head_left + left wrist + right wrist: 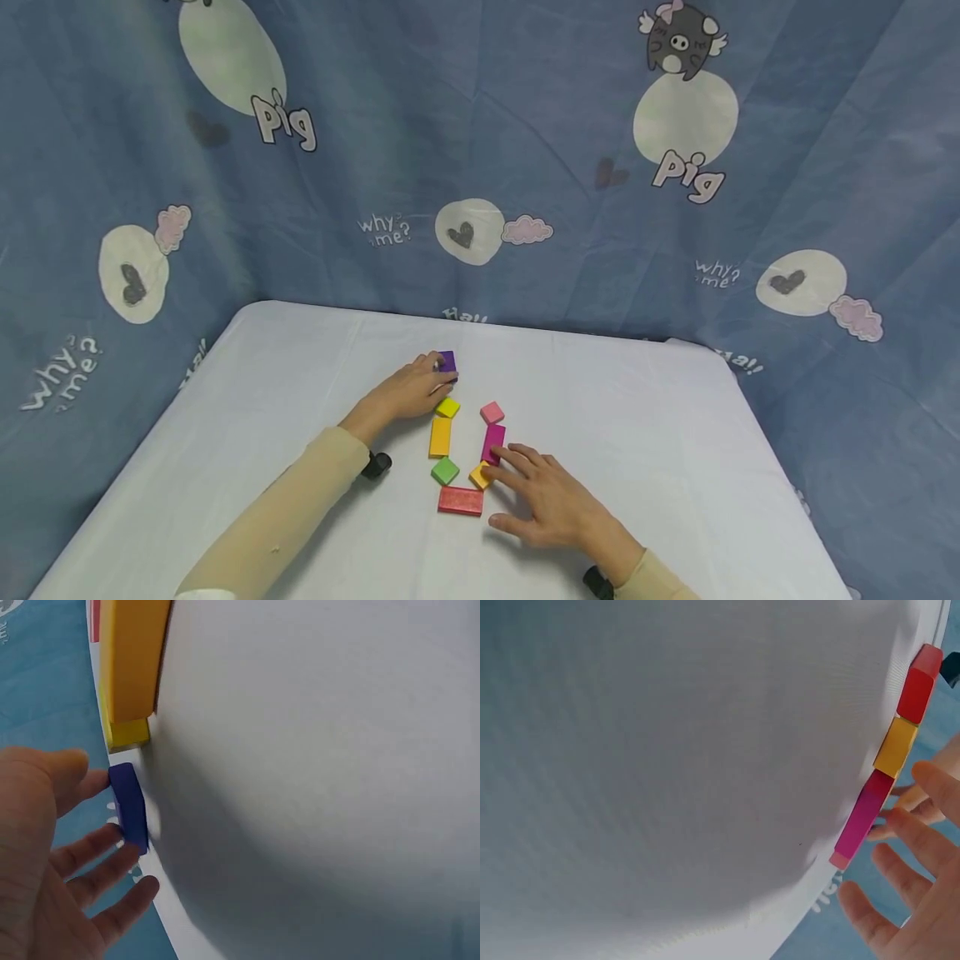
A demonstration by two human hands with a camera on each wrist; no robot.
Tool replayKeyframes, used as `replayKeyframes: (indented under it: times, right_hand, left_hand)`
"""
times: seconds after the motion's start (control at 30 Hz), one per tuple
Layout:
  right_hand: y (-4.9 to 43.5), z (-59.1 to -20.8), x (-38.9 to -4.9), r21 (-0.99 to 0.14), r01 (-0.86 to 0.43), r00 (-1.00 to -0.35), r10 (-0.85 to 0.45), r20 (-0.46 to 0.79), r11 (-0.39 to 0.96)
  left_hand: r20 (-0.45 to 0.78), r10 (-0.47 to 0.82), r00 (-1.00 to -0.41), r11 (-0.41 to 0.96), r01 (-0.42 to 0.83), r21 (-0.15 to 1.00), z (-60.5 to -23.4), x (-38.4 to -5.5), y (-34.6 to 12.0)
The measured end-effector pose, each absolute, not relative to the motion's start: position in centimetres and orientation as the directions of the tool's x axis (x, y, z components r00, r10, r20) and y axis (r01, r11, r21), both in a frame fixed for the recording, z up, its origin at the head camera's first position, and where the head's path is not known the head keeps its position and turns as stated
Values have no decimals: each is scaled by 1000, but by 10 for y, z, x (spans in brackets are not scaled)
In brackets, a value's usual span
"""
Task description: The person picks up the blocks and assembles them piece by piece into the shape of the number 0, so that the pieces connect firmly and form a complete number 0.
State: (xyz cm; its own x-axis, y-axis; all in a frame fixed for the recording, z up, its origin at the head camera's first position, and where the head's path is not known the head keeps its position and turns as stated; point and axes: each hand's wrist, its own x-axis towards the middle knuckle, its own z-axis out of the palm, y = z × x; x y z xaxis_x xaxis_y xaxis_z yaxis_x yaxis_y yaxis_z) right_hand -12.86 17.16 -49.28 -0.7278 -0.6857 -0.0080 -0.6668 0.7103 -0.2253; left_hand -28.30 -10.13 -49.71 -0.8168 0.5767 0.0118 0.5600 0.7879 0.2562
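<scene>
My left hand holds a purple block by its ends at the far end of the block arrangement; the left wrist view shows the thumb side at one end and fingertips at the other. Close by lie a small yellow block and a long orange-yellow block. My right hand has its fingers spread and loosely bent, with fingertips at the magenta block and a small orange-yellow block. Whether they touch these is unclear.
A small pink block lies beyond the magenta one. A green block and a red block sit at the near end. All rest on a white-covered table, backed by a blue printed curtain.
</scene>
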Motion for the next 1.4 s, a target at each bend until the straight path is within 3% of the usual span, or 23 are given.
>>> replayKeyframes:
  times: [0.27,0.83,1.4]
  right_hand:
    - [172,-493,-128,-208,-672,-726,-687,-3,711]
    - [170,-496,-129,-203,-668,-729,-684,-12,716]
    - [169,-494,-131,-189,-661,-734,-678,-35,726]
  left_hand:
    - [-9,584,-812,770,550,324,-490,-283,-100]
    - [-59,580,-813,794,548,262,-489,-279,-97]
    - [-34,614,-789,756,575,311,-488,-277,-96]
